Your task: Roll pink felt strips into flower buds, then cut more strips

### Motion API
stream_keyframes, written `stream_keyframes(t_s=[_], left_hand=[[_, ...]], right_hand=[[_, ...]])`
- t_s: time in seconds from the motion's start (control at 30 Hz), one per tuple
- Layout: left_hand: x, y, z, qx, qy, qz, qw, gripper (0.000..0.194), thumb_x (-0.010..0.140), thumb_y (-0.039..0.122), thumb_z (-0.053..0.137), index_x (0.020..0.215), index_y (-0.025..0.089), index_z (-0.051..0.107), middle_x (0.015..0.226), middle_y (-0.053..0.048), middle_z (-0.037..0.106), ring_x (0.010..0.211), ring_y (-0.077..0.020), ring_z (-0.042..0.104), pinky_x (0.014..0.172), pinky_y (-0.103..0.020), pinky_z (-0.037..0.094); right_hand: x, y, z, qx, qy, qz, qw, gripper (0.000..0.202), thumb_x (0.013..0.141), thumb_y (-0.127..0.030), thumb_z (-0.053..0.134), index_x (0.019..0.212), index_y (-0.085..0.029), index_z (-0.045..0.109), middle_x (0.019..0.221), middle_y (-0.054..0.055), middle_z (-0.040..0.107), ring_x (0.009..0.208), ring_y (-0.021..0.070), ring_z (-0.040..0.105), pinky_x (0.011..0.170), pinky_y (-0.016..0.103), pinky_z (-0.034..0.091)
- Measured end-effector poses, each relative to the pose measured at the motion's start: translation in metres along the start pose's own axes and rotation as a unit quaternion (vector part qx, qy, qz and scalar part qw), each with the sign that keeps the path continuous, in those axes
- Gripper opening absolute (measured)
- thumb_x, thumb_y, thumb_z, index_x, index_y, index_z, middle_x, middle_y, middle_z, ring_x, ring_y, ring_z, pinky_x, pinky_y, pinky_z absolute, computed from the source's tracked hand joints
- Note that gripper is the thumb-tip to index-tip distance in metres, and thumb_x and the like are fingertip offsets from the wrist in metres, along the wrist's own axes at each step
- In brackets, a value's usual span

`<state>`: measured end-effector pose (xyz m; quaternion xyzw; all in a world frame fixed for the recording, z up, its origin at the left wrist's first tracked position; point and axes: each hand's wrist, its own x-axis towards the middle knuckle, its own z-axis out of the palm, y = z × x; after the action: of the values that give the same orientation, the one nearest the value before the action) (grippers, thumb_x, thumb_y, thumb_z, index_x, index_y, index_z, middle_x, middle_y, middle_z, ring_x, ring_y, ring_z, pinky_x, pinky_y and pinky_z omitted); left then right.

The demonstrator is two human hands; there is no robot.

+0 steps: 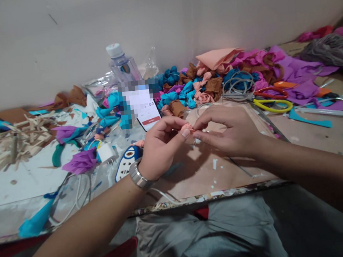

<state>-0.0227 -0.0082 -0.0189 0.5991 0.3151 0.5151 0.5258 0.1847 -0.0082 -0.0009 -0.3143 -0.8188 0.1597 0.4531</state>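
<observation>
A small peach crepe-paper flower [187, 127] is pinched between both hands above the near part of the table. My left hand [164, 145], with a metal watch at its wrist, grips the flower between thumb and fingers. From the other side my right hand [228, 130] pinches its edge with thumb and forefinger. The flower's underside is hidden by the fingers. Behind the hands lies a pile of crumpled paper flowers [186, 92] in blue, brown, pink and peach. A lit phone [148, 114] leans just beyond my left hand.
Scissors with yellow handles [273, 104] and a coil of wire [239, 84] lie to the right. A blue-and-white power strip [127, 161] sits left of my left hand. Farther left are wood sticks [28, 137] and a purple paper flower [81, 160]. A bottle [124, 68] stands by the wall.
</observation>
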Motion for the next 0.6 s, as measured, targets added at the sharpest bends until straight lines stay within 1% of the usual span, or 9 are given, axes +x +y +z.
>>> stream_keyframes(t_s=[0.1,0.2,0.4,0.6], left_hand=[[-0.0006,0.0012,0.0013,0.010,-0.006,0.003,1.000,0.020,0.086,0.028,0.080,0.106,0.022,0.076,0.097,-0.004,0.076,0.088,-0.0134,0.070,0.080,-0.024,0.058],[-0.0004,0.0025,0.0016,0.021,-0.011,-0.003,1.000,0.019,0.087,0.030,0.079,0.104,0.022,0.078,0.098,-0.005,0.077,0.089,-0.0143,0.071,0.080,-0.025,0.059],[0.0014,0.0080,0.0010,0.098,-0.015,0.035,0.994,0.018,0.088,0.031,0.078,0.102,0.020,0.079,0.100,-0.006,0.078,0.093,-0.0165,0.071,0.084,-0.028,0.059],[0.0005,0.0063,0.0023,0.064,-0.012,0.000,0.998,0.023,0.087,0.034,0.079,0.104,0.019,0.078,0.102,-0.007,0.078,0.094,-0.0175,0.072,0.085,-0.030,0.060]], right_hand=[[0.0000,-0.0005,0.0001,0.001,-0.005,-0.008,1.000,0.013,0.093,-0.032,0.072,0.087,-0.021,0.070,0.081,0.002,0.074,0.076,0.0156,0.067,0.073,0.030,0.048],[0.0001,-0.0010,0.0004,0.000,-0.002,-0.009,1.000,0.014,0.093,-0.032,0.072,0.086,-0.021,0.069,0.080,0.001,0.073,0.075,0.0155,0.066,0.073,0.030,0.047],[-0.0002,-0.0008,0.0010,-0.009,0.004,-0.004,1.000,0.014,0.093,-0.033,0.071,0.085,-0.022,0.069,0.079,0.002,0.073,0.074,0.0162,0.066,0.072,0.031,0.048],[-0.0001,-0.0010,0.0009,-0.010,0.005,-0.007,1.000,0.014,0.093,-0.034,0.072,0.086,-0.022,0.069,0.080,0.002,0.073,0.075,0.0164,0.067,0.073,0.031,0.047]])
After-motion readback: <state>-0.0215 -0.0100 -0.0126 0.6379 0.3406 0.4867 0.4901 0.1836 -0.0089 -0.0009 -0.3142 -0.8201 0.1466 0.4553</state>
